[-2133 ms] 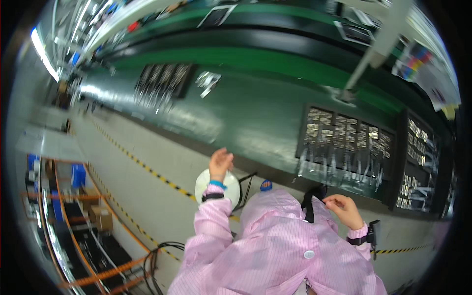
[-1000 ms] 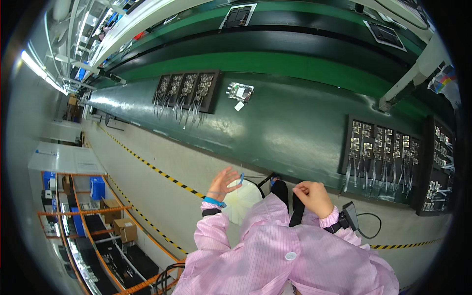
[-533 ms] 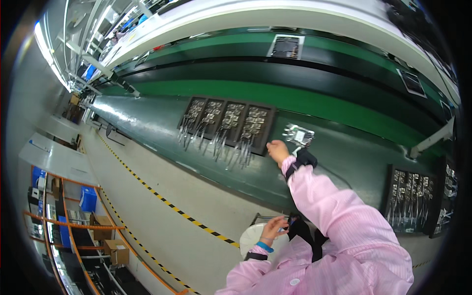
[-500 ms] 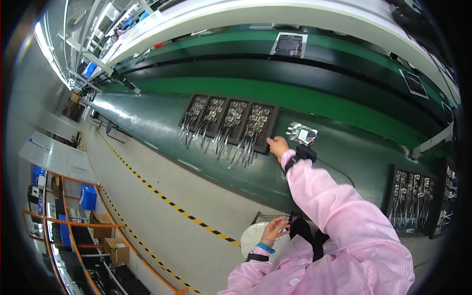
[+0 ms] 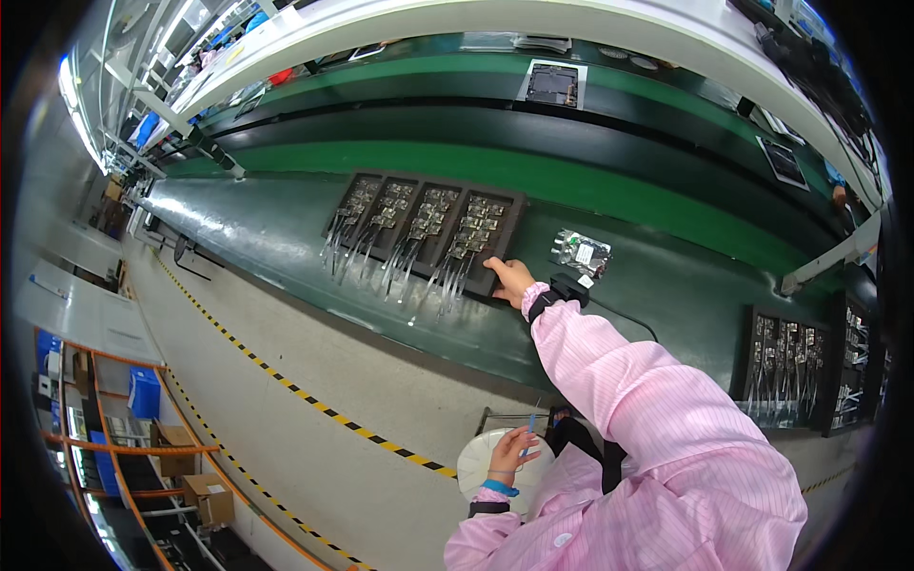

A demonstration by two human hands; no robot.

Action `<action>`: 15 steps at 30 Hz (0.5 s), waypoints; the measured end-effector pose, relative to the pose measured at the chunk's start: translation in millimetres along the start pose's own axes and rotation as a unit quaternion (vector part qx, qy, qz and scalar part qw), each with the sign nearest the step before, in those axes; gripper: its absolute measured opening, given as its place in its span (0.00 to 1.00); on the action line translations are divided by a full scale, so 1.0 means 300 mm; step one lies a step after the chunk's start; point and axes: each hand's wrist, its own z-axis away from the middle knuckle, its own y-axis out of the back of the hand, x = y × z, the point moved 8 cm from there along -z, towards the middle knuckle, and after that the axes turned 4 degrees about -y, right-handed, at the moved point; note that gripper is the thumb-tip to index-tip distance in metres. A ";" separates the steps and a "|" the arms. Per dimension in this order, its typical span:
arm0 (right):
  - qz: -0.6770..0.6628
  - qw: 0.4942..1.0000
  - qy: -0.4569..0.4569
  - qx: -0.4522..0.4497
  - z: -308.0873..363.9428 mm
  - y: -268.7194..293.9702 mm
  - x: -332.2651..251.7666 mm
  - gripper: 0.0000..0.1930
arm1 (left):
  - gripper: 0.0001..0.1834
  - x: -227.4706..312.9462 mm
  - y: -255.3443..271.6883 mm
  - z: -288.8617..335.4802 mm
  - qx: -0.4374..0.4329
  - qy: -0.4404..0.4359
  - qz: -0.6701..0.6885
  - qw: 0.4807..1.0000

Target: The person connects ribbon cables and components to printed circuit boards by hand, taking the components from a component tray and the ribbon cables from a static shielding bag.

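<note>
A black tray (image 5: 515,228) with several compartments lies on the green bench, full of small circuit boards (image 5: 430,217). Their flat silvery ribbon cables (image 5: 405,274) hang over the near edge. My right hand (image 5: 512,278) grips the tray's near right corner, thumb on the rim; the fingers are partly hidden below it. Low over a white round stool, my left hand (image 5: 509,452) is closed around a thin blue stick-like tool (image 5: 529,433) whose exact kind I cannot make out. Just right of the tray rests a shiny silvery bag (image 5: 583,253) with a white label.
At the right, more black trays (image 5: 783,366) of boards with cables stand near the bench's edge. A dark conveyor belt (image 5: 409,133) runs behind, carrying a flat device (image 5: 554,86). Above it is a white shelf (image 5: 419,29). Orange-framed shelving (image 5: 124,443) stands at lower left.
The view has shifted a little. My right thumb lies slightly farther over the tray's corner. My left hand has turned and risen, and the blue tool in it now shows.
</note>
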 end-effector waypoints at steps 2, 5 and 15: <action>-0.012 1.000 0.014 -0.021 0.054 -0.028 0.005 0.26 | 0.18 0.016 0.015 0.017 0.007 -0.007 -0.001 1.000; -0.027 0.998 0.034 -0.042 0.132 -0.042 0.001 0.33 | 0.18 0.027 0.028 0.046 0.017 -0.015 -0.004 1.000; -0.105 0.987 0.055 -0.112 0.314 0.167 0.009 0.30 | 0.19 0.028 0.099 0.070 0.053 -0.009 -0.016 0.998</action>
